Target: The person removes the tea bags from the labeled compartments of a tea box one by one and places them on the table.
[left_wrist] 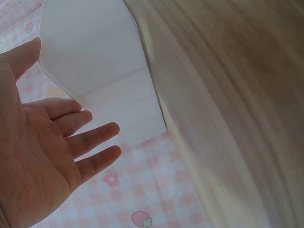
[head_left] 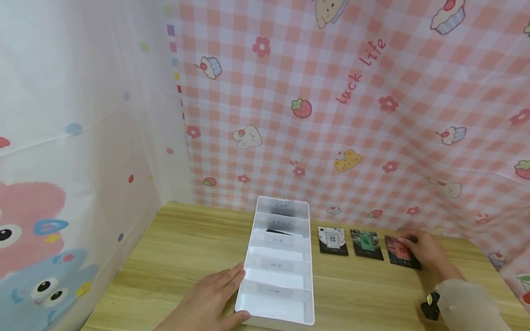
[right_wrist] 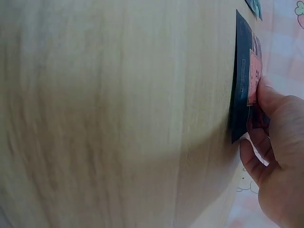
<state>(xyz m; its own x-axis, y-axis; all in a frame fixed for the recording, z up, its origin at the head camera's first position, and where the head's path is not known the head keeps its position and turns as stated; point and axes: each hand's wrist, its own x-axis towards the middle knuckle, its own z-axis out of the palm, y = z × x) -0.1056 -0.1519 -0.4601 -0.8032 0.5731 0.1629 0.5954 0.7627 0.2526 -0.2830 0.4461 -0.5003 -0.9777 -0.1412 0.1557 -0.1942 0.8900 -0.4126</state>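
My right hand pinches the right edge of a flat black packet with a red label. In the right wrist view the thumb lies on that packet, with the fingers at its edge and partly hidden. My left hand rests against the left side of a long white divided box, fingers fairly straight. In the left wrist view its fingers are spread beside the box wall. Two more packets, one green-labelled and one white-labelled, lie between the box and the right hand.
The box has several labelled compartments in a row, and a dark flat item shows in the second from the back. A wooden table carries everything. Behind it hangs a pink checked cloth; a white printed cloth hangs on the left.
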